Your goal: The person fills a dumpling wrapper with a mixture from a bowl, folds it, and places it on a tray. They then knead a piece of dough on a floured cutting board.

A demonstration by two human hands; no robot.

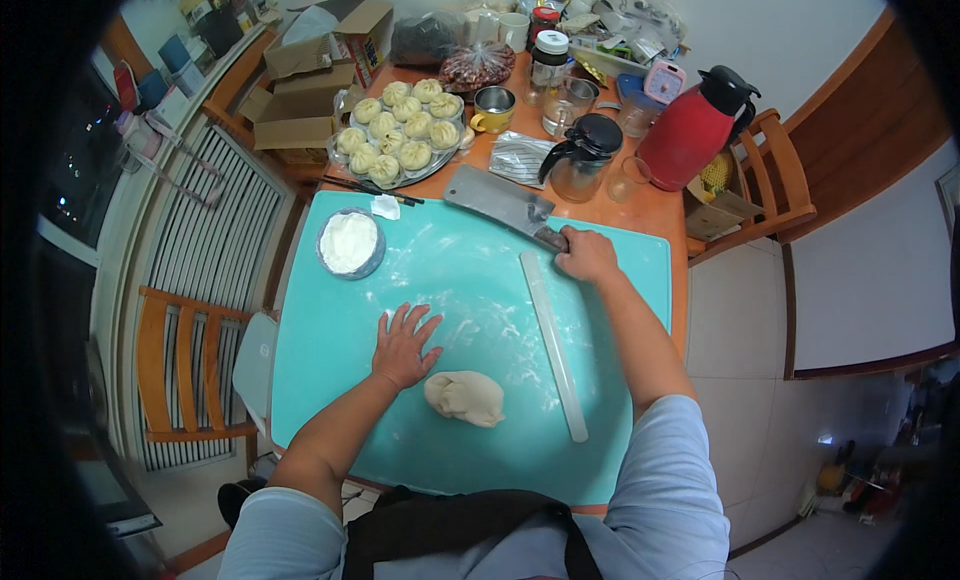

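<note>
My right hand (587, 254) grips the handle of a cleaver (495, 201), whose wide metal blade points to the upper left over the far edge of a turquoise mat (315, 355). My left hand (406, 347) rests on the mat with spread fingers, holding nothing. Just to its lower right lies a lump of dough (465, 398), apart from the fingers. A long whitish stick (553, 344) lies slanted on the mat, below my right hand. A bowl of white flour (349, 242) stands at the mat's upper left, and flour is smeared over the middle.
Beyond the mat stand a tray of pleated buns (406, 127), a yellow cup (493, 109), a glass pitcher (583, 160) and a red thermos jug (694, 130). Chopsticks (367, 189) lie at the far left edge. Wooden chairs (184, 362) flank the table.
</note>
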